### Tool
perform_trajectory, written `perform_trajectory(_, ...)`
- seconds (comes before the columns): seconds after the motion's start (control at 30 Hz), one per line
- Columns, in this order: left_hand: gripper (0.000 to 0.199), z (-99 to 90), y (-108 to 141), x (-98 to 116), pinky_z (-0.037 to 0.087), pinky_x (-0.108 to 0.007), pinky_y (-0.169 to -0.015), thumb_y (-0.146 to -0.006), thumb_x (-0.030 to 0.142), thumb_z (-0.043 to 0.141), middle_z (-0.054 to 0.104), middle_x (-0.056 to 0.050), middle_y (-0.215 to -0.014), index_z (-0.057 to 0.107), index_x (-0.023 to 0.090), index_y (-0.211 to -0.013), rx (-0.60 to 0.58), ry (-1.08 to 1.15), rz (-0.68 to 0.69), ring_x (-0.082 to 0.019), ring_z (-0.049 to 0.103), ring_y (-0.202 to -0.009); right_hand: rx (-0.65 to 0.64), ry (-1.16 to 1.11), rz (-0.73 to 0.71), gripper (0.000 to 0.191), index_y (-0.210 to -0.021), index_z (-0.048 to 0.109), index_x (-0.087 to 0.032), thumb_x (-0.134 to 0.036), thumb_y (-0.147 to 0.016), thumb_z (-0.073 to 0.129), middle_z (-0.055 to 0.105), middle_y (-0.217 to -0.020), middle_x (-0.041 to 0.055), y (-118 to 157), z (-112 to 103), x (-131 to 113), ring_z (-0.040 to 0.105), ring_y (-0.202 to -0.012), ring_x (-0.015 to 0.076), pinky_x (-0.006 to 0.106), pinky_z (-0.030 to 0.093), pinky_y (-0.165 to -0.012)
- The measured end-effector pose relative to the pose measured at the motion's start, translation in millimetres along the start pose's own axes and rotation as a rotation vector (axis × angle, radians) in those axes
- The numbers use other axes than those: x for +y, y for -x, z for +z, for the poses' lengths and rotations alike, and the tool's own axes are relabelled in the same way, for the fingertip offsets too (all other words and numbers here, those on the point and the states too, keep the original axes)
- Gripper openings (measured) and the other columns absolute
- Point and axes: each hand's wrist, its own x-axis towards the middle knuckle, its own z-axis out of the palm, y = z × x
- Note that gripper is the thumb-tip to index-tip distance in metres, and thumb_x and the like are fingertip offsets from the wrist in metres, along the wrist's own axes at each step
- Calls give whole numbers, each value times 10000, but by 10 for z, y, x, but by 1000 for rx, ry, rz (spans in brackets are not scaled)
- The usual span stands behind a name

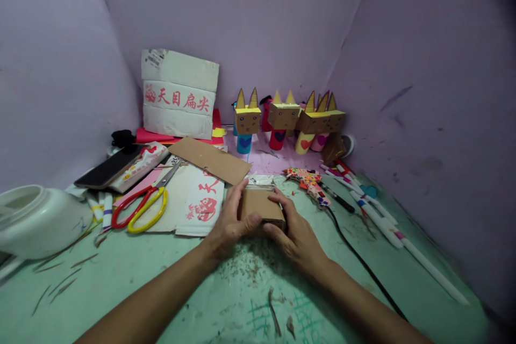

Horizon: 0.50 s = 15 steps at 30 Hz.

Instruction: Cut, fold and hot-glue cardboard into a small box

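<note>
The small box is plain brown. Left of it, the scissors have one red loop and one yellow. To its right, the glue gun shows a multicoloured floral pattern. Behind the box, the tubes are blue, red, yellow and pink, with hearts. Under it, the tabletop is pale green, with darker green crisscross lines nearer the camera.

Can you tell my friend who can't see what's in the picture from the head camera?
Two bare hands hold a small brown cardboard box over a green table. Red-and-yellow scissors lie on the left and a flowery glue gun on the right. Behind stand colorful tube figures with box heads and pointy ears.
</note>
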Motion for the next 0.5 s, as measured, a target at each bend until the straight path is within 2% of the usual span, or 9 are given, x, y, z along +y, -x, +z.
perform_trajectory(0.1, 1101, 5, 22, 19, 227, -497, -1116, -645, 604, 703, 264, -181, -1503, 154, 137, -1478, -64, -144, 27, -383, 290, -1355, -36, -52, 64, 856, -1406, 215, -137, -498, -744, 620, 405, -1425, 255, -61, -34, 9, 576, -1143, 377, 526, 463, -919)
perform_trajectory(0.2, 1101, 24, 32, 30, 213, -514, -1114, -698, 631, 634, 219, -204, -1520, 61, 123, -1489, -55, -227, 4, -382, 260, -1371, -44, -118, 55, 1046, -1465, 95, -139, -528, -687, 676, 391, -1407, 246, -100, -35, 24, 611, -1057, 356, 508, 493, -869)
perform_trajectory(0.3, 1075, 27, 19, 27, 185, -543, -1115, -703, 683, 577, 215, -231, -1509, 123, 94, -1479, -37, -338, 21, -405, 240, -1374, 11, -46, -18, 1043, -1467, 166, -160, -554, -657, 691, 452, -1325, 219, -120, -24, 27, 550, -1119, 395, 547, 471, -885)
perform_trajectory(0.4, 1062, 18, -11, 22, 221, -550, -1101, -677, 719, 571, 288, -241, -1459, 209, 97, -1459, -46, -379, 72, -414, 294, -1344, 75, 71, -142, 921, -1417, 302, -176, -552, -668, 683, 483, -1277, 197, -141, -13, 48, 489, -1163, 412, 597, 399, -954)
perform_trajectory(0.5, 1069, 19, -38, 15, 233, -548, -1098, -665, 743, 559, 320, -252, -1419, 249, 74, -1439, -55, -403, 72, -408, 327, -1323, 47, 40, -218, 800, -1362, 364, -203, -560, -709, 656, 450, -1315, 176, -171, -1, 108, 426, -1232, 391, 595, 305, -1044)
